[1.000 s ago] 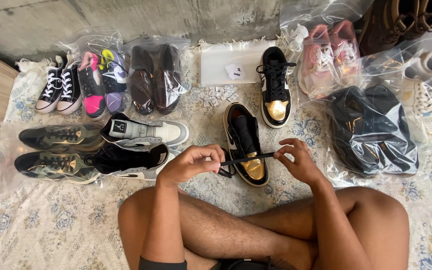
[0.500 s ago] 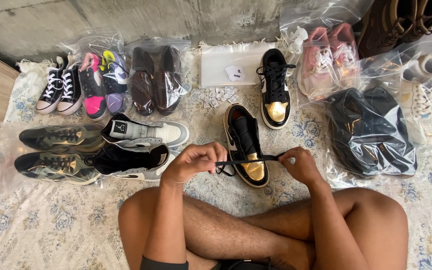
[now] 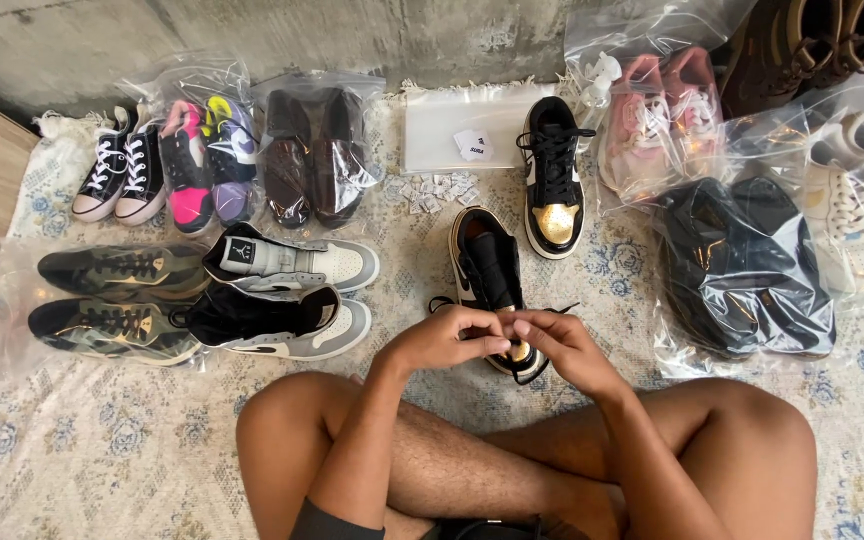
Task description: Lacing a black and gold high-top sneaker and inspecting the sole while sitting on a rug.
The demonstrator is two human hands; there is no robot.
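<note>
A black sneaker with a gold toe lies on the patterned cloth in front of my crossed legs. Both hands meet over its toe end. My left hand and my right hand pinch its black laces together, fingertips touching, with lace loops trailing at either side. Its matching shoe stands laced a little farther back, to the right.
Grey high-top sneakers lie to the left, beside bagged camouflage shoes. Bagged pairs line the back wall, next to an empty clear bag and small white packets. A bagged black pair sits right.
My hands were apart, pulling the lace taut across the shoe. They have come together over the toe end, fingertips now touching.
</note>
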